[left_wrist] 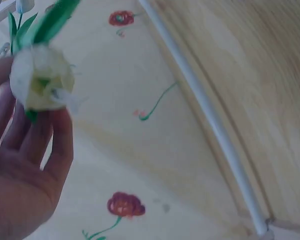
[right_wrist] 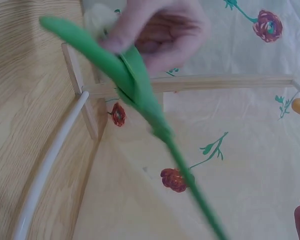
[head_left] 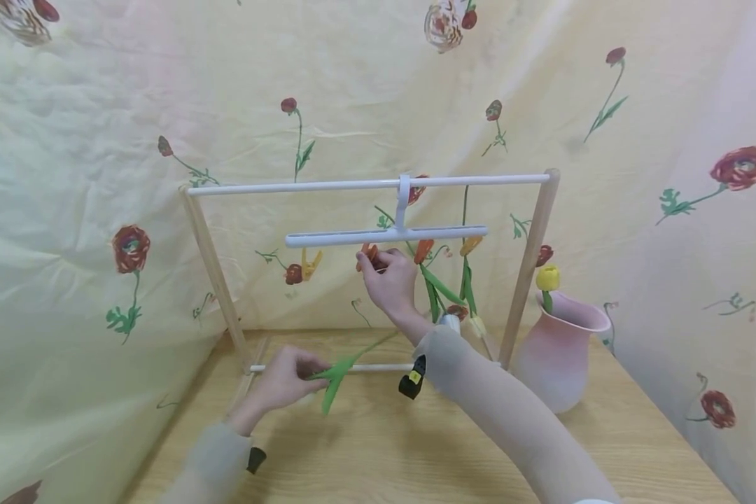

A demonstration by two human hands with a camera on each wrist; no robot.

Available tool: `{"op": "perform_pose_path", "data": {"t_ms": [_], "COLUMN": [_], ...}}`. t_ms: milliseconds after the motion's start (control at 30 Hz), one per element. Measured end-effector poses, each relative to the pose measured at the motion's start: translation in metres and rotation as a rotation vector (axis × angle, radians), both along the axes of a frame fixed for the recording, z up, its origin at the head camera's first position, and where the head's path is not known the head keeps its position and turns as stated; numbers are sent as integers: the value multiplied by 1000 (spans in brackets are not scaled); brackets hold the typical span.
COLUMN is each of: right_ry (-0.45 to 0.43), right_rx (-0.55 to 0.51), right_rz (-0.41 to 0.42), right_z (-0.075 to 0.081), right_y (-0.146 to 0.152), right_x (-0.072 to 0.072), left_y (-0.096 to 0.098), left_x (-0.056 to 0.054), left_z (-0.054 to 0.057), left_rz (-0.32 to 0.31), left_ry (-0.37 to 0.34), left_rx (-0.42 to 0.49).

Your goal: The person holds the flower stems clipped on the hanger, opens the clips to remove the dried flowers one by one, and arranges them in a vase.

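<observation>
My right hand [head_left: 390, 280] pinches an orange clip [head_left: 367, 257] just under the bar of a white hanger [head_left: 334, 239]. Lower and to the left, my left hand [head_left: 290, 378] grips an artificial white tulip [left_wrist: 40, 75], its head beside the fingers. The tulip's green leaves [head_left: 337, 374] spread past the fingertips, and its thin stem slants up towards the right forearm. In the right wrist view those leaves [right_wrist: 140, 95] cross in front of the left hand [right_wrist: 175, 32]. Further right under the hanger, an orange clip [head_left: 423, 250] and a yellow-orange clip [head_left: 471, 244] hold upside-down tulips.
The hanger hooks over the white top rod [head_left: 302, 187] of a wooden-sided rack [head_left: 532, 259]. An amber clip [head_left: 311, 266] hangs at the hanger's left. A pink-and-white vase [head_left: 557, 357] with a yellow tulip [head_left: 548, 278] stands right of the rack on the wooden table [head_left: 378, 455].
</observation>
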State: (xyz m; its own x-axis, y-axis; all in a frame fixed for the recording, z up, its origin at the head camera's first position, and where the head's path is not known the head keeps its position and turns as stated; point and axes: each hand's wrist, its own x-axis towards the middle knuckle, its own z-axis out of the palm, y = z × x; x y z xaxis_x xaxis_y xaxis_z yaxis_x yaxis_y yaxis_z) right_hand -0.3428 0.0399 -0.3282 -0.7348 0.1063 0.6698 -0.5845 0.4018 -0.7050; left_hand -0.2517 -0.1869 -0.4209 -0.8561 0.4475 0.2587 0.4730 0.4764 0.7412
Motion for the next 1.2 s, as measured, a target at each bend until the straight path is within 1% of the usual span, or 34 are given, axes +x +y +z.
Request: {"op": "perform_pose_path", "data": {"t_ms": [67,167,233,300,433,500,633,733,867,967,1067,1200], "right_ry": [-6,-23,-40,-60,-119,-164,-252,-274,-226,-154,-74,-18], "right_rx": [2,11,20,32,61,77,141,208,329,441,572,753], "right_rz": [4,4,5,6,28,60,133,195,273,306,325,386], "right_z": [1,0,0,0,-1,-2,-3,-3,-2,-3,-7,-12], "right_y": [1,2,3,5,10,14,23,30,39,48,59,71], "right_x": [1,2,2,2,5,9,24,37,57,70,80,92], "left_y": [-2,2,7,13,25,31,39,42,45,48,51,54], "left_x": [3,6,9,11,12,12,10,10,9,9,9,8], "left_z": [2,4,6,9,14,16,20,21,23,24,25,28], "left_rz": [-60,-142,-190,-222,-244,-242,-244,-252,-245,-240,-238,-230], "left_ry": [-15,-28,-25,-27,-3,16,55,69,78,82,93,106], "left_rx": [-56,-127,-154,-170,-203,-223,-247,-253,-260,-266,-276,-299]}}
